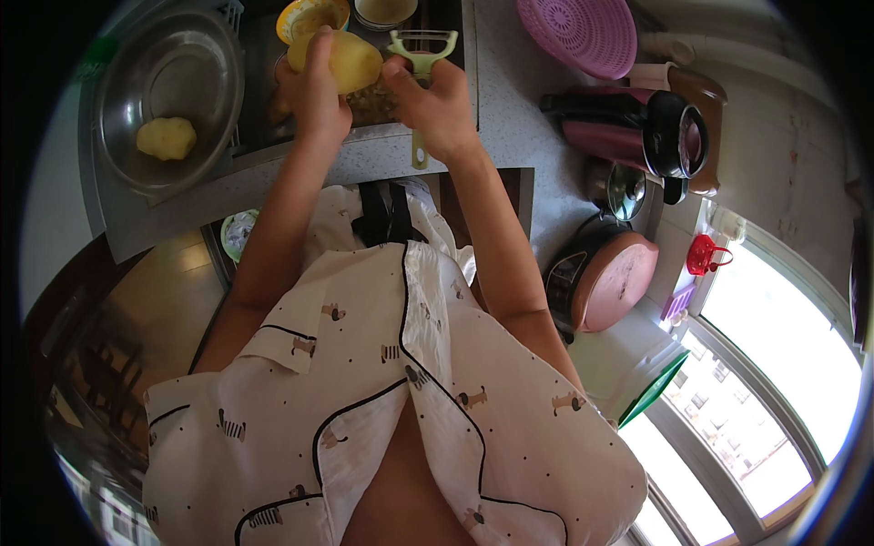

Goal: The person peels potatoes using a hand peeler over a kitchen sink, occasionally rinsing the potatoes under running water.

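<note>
A large peeled, pale yellow potato point(357, 64) is gripped in my left hand point(314, 102), thumb lying over its top. Just to its right, my right hand point(439, 111) is closed around a light green Y-shaped peeler point(423, 60). The peeler's blade points away from me, beside the potato and apart from it; its handle end sticks out below my fist. Brown peelings point(371, 106) lie in the sink under both hands. To the left, a wide metal basin point(107, 109) holds another peeled potato point(167, 139).
An orange-yellow bowl point(302, 15) and a white bowl point(386, 13) stand beyond my hands. Along the right counter are a pink-purple colander point(583, 35), a dark red kettle point(612, 127), a glass-lidded pot point(625, 189) and a pink-based pan point(615, 282). A lined bin point(238, 233) stands below the counter.
</note>
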Demonstrator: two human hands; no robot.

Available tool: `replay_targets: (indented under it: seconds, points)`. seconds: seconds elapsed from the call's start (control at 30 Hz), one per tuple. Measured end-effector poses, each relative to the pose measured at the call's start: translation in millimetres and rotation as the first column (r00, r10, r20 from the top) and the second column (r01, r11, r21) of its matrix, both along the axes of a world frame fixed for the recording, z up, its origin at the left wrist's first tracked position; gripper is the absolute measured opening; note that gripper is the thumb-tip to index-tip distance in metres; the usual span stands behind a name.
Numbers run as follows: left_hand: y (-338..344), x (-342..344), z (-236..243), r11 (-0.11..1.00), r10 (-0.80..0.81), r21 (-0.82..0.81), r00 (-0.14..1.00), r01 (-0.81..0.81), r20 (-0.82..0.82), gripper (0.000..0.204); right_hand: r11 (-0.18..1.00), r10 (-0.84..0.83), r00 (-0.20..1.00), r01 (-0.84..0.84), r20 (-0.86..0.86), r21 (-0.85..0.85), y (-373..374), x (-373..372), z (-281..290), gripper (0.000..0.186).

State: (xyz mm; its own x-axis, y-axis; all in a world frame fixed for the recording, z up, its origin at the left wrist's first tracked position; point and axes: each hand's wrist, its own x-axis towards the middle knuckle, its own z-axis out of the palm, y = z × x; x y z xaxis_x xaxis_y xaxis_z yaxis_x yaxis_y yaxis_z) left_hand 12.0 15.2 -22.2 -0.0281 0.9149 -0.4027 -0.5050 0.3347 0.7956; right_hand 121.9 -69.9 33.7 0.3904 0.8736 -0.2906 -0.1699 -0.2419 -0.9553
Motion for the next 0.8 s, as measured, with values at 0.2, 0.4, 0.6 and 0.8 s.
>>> replay_targets:
  seconds: [0.2,0.4,0.6,0.8]
  points:
    - [7.9,-18.1,6.0,0.955,-0.168,-0.179,0.927,0.237,0.334,0.048,0.992,-0.088,0.961,0.108,0.261,-0.061,-4.8,23.4,-21.5,0.018]
    - [7.0,-20.0,16.9,0.928,-0.207,-0.184,0.861,0.323,0.465,0.048,0.991,-0.109,0.977,0.121,0.184,-0.051,-8.0,26.0,-28.1,0.017]
    - [7.1,-18.5,10.4,0.917,-0.278,-0.130,0.840,0.376,0.467,0.050,0.994,-0.094,0.991,0.100,0.098,-0.055,-8.1,19.8,-21.2,0.023]
    - [5.8,-17.2,15.9,0.896,-0.333,-0.127,0.833,0.426,0.443,0.050,0.998,-0.063,0.997,0.063,-0.036,-0.007,-10.3,4.1,5.7,0.019]
